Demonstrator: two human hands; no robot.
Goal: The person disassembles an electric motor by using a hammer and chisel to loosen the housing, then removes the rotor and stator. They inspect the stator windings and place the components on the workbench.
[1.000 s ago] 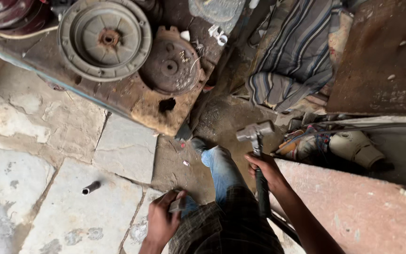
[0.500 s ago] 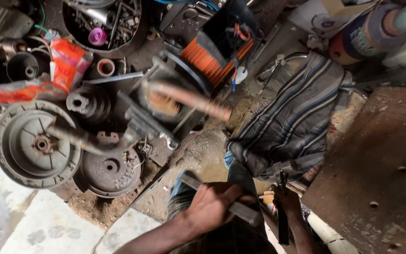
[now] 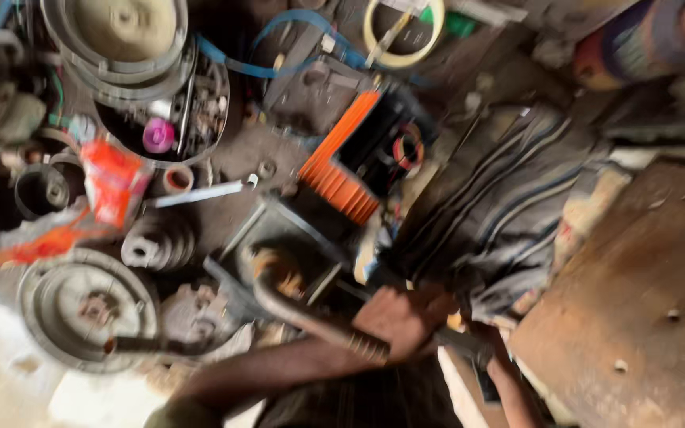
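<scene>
Left hand (image 3: 406, 321) grips curved metal pipe (image 3: 295, 305); orange-finned part (image 3: 338, 178) beyond; striped cloth (image 3: 501, 214) right; pulley wheel (image 3: 85, 305) left.

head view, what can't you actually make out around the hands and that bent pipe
- Left hand, head view: closed on the bent pipe; motion blur hides the finger detail.
- Right hand, head view: not visible; only the forearm shows, cut by the bottom edge.
- Dark tool by that forearm: too blurred to identify.
- Pipe's far end: lost in the blurred rusty fitting.

Orange ribbed casing (image 3: 341, 176); dark cloth (image 3: 501, 214), pale stripes; rusty brown plate (image 3: 636, 301); pink cap (image 3: 158, 135); yellow ring (image 3: 374, 47).
</scene>
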